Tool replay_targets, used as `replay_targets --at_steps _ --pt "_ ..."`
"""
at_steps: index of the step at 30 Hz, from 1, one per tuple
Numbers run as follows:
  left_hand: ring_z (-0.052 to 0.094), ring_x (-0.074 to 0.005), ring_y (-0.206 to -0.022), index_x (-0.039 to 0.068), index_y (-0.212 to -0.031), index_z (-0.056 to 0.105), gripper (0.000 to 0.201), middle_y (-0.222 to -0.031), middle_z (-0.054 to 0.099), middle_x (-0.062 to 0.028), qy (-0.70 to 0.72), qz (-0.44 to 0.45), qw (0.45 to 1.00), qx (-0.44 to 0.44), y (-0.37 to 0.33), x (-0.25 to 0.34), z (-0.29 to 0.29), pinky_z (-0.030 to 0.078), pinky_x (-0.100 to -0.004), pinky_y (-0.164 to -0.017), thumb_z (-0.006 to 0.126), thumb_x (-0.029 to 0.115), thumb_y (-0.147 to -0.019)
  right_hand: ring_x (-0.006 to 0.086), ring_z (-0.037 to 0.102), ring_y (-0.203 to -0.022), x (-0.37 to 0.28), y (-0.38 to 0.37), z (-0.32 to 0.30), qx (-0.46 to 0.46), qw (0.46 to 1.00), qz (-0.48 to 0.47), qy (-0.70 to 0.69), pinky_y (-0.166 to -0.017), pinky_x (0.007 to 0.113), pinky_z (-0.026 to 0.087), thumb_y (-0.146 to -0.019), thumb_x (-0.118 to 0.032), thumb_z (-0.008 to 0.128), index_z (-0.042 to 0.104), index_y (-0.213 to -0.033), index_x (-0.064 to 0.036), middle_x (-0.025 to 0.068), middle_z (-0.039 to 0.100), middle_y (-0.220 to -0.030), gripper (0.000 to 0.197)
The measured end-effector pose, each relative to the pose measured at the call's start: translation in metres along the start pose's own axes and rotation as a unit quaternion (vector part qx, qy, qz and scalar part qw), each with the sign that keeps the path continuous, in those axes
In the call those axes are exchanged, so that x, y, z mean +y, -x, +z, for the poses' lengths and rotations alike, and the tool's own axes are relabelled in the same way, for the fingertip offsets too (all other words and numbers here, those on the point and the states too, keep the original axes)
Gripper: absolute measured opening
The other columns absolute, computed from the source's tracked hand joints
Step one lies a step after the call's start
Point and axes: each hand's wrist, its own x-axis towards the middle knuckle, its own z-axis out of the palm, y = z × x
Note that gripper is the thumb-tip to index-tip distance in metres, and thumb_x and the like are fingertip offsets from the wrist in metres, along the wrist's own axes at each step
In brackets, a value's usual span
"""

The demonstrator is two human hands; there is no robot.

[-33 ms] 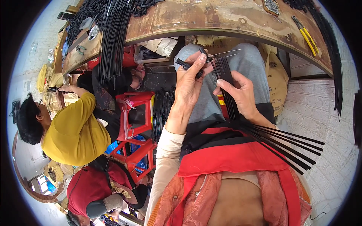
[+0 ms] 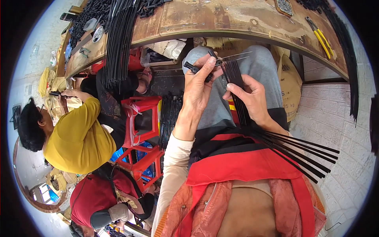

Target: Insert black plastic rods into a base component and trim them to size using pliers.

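Over my lap, my left hand is closed around a few short black tubular pieces, which stick out between the fingers. Two thin bright wires run from its thumb and fingertips across the top of a bundle of slim black rods. My right hand grips that bundle partway down, thumb lying across the front. Below the hand the rods pass by my right forearm and fan out toward the lower right. What the left palm holds inside is hidden.
Across the top runs a worn wooden bench with yellow-handled pliers and a tray of small metal bits. Black rods hang over its edge at left and right. Red stools and two co-workers are on my left.
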Motion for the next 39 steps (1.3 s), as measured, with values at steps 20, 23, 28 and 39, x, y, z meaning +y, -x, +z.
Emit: replay_targets --at_steps 20,23,28,39 --pt "0.066 -0.0175 -0.094 -0.006 -0.121 0.058 0.033 -0.108 0.066 -0.0127 -0.032 0.017 0.999 0.009 0.018 0.007 0.008 0.054 -0.0272 -0.085 0.064 -0.001 -0.089 0.0133 0.066 -0.079 -0.012 -0.006 0.000 -0.020 1.000 -0.005 0.012 -0.073 0.026 0.052 -0.091 -0.013 0.066 0.062 -0.106 0.0007 0.0081 0.068 -0.087 0.020" --pt "0.066 -0.0171 -0.095 -0.006 -0.120 0.058 0.033 -0.108 0.066 -0.0127 -0.038 0.021 0.999 0.003 0.017 0.007 0.010 0.054 -0.0271 -0.085 0.064 0.000 -0.089 0.0138 0.067 -0.080 -0.011 -0.013 -0.005 -0.030 0.999 -0.018 0.025 -0.074 0.027 0.053 -0.091 -0.013 0.066 0.062 -0.106 0.0012 0.0091 0.068 -0.091 0.021" --pt "0.065 -0.0164 -0.097 -0.006 -0.121 0.058 0.032 -0.109 0.066 -0.0127 -0.046 0.022 0.999 -0.010 0.017 0.008 0.012 0.054 -0.0272 -0.086 0.063 0.000 -0.090 0.0139 0.067 -0.080 -0.017 -0.015 -0.007 -0.049 0.998 0.001 0.027 -0.074 0.027 0.054 -0.091 -0.014 0.066 0.062 -0.106 0.0012 0.0093 0.068 -0.092 0.022" --pt "0.063 -0.0137 -0.098 0.000 -0.123 0.060 0.033 -0.111 0.066 -0.0077 -0.057 -0.012 0.998 -0.028 0.015 0.009 0.007 0.049 -0.0271 -0.087 0.065 0.006 -0.090 0.0154 0.067 -0.077 -0.019 -0.014 -0.005 -0.056 0.998 0.011 0.009 -0.072 0.027 0.054 -0.093 -0.017 0.064 0.061 -0.107 0.0012 0.0095 0.068 -0.090 0.023"
